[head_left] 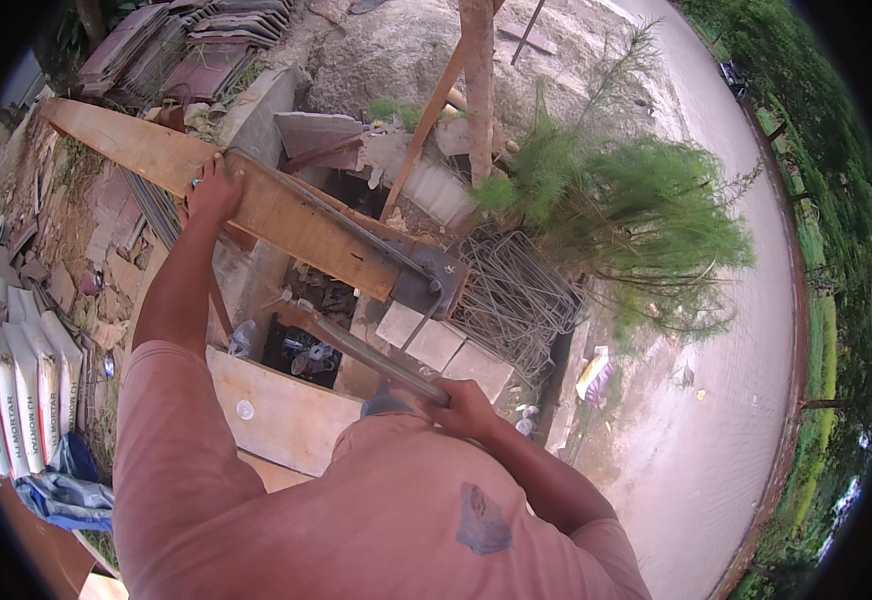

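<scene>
A long wooden plank (296, 225) slants from the far left toward the middle. My left hand (214, 190) lies across it, fingers curled at its edge; whether a thin rod is also under them I cannot tell. A thin steel rod (341, 218) runs along the plank's far side to a dark metal plate (424, 280) fixed at its right end. My right hand (464, 408), close to my body, is closed round the end of a metal bar (376, 358). The bar reaches up and left to a rusty brown end, just short of the plank.
Pale blocks (446, 348) stand beneath the plank's right end, beside a heap of bent steel rods (521, 300). Nearer lie an open pit (301, 350) with litter and a pale board (276, 410). White sacks (26, 385) are stacked left; a leafy bush (626, 210) spreads right.
</scene>
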{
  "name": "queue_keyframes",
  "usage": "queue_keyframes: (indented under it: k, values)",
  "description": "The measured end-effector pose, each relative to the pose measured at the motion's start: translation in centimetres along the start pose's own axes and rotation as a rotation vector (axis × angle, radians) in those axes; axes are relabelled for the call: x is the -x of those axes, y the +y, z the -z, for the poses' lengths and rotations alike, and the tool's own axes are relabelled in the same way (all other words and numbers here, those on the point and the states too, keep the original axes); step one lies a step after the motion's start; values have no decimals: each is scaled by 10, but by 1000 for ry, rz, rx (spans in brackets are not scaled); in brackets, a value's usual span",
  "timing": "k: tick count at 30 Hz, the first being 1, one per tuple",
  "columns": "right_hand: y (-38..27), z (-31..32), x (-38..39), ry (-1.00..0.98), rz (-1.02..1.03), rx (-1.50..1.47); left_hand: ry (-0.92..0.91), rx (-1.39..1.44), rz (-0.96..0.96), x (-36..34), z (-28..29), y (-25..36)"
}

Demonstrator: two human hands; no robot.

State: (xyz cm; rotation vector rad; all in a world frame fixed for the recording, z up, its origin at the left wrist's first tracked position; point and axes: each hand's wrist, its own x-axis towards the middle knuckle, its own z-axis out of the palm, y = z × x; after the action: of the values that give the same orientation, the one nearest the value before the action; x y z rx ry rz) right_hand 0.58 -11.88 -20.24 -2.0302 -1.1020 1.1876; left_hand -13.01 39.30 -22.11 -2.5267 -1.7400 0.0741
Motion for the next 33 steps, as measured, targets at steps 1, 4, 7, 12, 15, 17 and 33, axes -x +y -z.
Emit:
queue_keyframes:
  k: [1,4,7,12,15,17,33]
  values:
    - [-5,-1,-1,-45,-77,47,-12,41,-36,0,2,-2]
    - [-20,9,8,-35,-94,140,-184,419,-192,-24,17,-24]
    - [-27,15,12,112,96,89,-44,1025,-189,-66,-17,-109]
    - [-48,47,24,89,102,75,-34,1802,69,-60,-27,-127]
    - [-57,54,25,137,93,17,59,2098,89,-59,-36,-108]
    - [-52,53,27,178,62,-40,132,2284,184,-46,-27,-63]
    - [-65,146,5,699,219,-174,589,1443,81,-76,55,-16]
